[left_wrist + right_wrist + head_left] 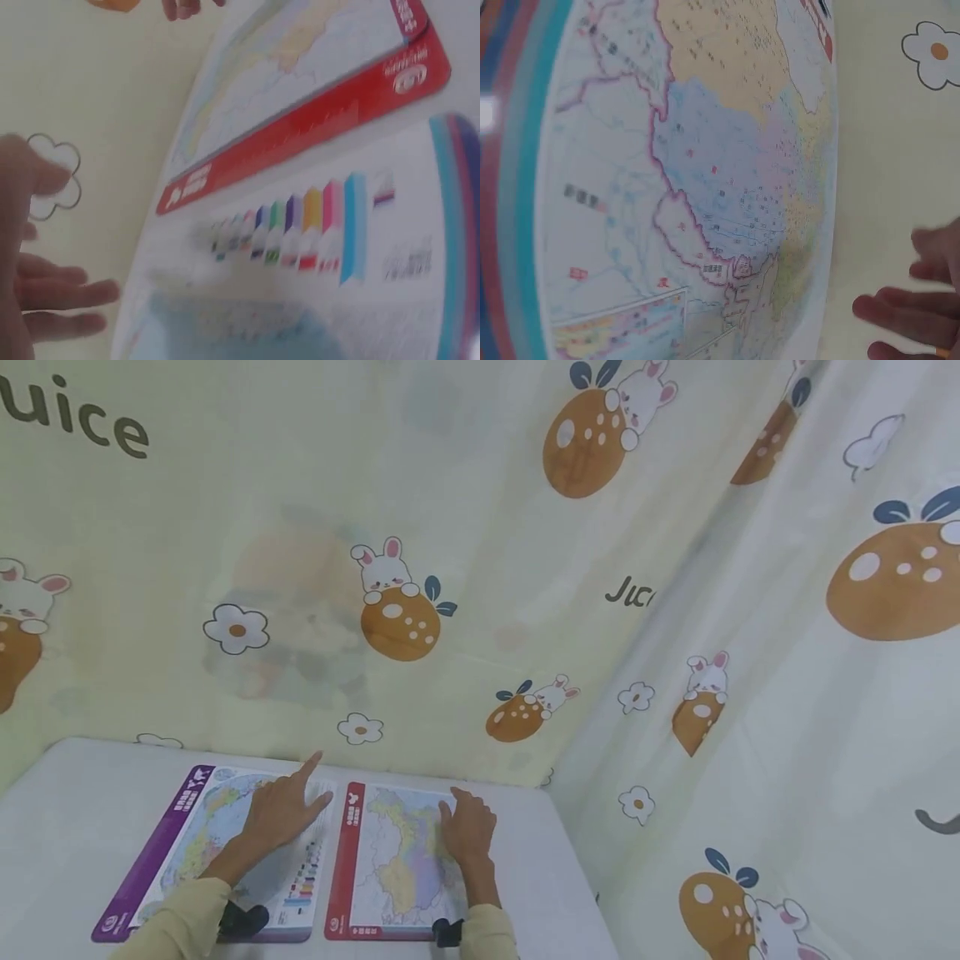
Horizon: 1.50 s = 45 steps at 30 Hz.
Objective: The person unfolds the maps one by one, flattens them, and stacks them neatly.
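Note:
A map board with a purple border lies on the left part of the white table and carries a coloured map with a row of small flags. Beside it, to the right, is a red-bordered map board showing another coloured map. My left hand is over the purple-bordered board, index finger and thumb spread, holding nothing. At the right edge of the red-bordered board is my right hand, its fingers loosely bent with nothing in them. Whether either hand touches a board I cannot tell.
A white table bears both boards, with a narrow strip of table between them. Behind it and on the right hangs a pale curtain printed with rabbits, orange fruits and flowers. Dark wrist devices sit at both cuffs.

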Tool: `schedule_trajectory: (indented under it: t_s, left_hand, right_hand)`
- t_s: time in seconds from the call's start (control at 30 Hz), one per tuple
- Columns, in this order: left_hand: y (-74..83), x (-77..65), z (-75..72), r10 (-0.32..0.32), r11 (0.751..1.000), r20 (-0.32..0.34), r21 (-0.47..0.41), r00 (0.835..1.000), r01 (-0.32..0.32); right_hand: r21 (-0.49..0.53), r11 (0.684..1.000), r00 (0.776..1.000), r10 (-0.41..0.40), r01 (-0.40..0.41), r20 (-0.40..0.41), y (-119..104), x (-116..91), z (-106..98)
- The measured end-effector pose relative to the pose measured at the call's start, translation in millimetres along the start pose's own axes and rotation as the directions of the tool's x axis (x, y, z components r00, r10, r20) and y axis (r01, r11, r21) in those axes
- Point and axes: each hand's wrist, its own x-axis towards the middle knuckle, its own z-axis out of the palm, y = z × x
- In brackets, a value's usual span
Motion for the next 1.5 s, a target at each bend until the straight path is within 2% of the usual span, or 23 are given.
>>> schedule_trajectory:
  t_s: [0.13,0.2,0.3,0.5,0.57,0.7,0.8,1.03,1.3,1.5]
  left_hand:
    - [13.9,-1.5,13.7,-0.071,0.991,-0.038,-0.115,0.997,0.066]
    - [19.1,-2.7,22.0,-0.096,0.983,-0.040,-0.160,0.995,0.089]
    - [26.0,-6.1,32.6,-0.140,0.968,-0.021,-0.214,0.990,0.132]
    - [40.4,-9.8,46.1,-0.233,0.916,0.082,-0.315,0.969,0.247]
    - [43.9,-10.9,48.5,-0.263,0.903,0.122,-0.317,0.957,0.289]
    - [50.4,-14.2,51.8,-0.298,0.890,0.162,-0.307,0.941,0.336]
    - [53.7,-17.4,53.5,-0.317,0.889,0.152,-0.298,0.936,0.349]
    - [55.9,-21.2,57.5,-0.344,0.877,0.102,-0.320,0.933,0.358]
    - [57.5,-20.9,62.4,-0.350,0.868,0.088,-0.342,0.932,0.359]
    - [60.8,-21.2,64.2,-0.389,0.851,0.057,-0.360,0.920,0.382]
  right_hand:
    - [-0.034,0.994,0.982,0.099,-0.106,-0.163,9,-7,-1]
    - [-0.029,0.990,0.971,0.131,-0.140,-0.200,14,-12,-1]
    - [0.005,0.984,0.962,0.173,-0.175,-0.212,21,-19,1]
    - [0.073,0.968,0.950,0.251,-0.241,-0.189,34,-29,4]
    - [0.082,0.963,0.947,0.268,-0.258,-0.179,36,-31,6]
    - [0.090,0.955,0.942,0.293,-0.281,-0.163,39,-36,9]
    - [0.098,0.948,0.939,0.315,-0.303,-0.141,41,-39,10]
    - [0.137,0.913,0.920,0.392,-0.385,-0.028,42,-45,10]
    - [0.142,0.909,0.916,0.400,-0.391,-0.037,39,-46,9]
    - [0.180,0.889,0.899,0.435,-0.422,-0.044,38,-46,10]
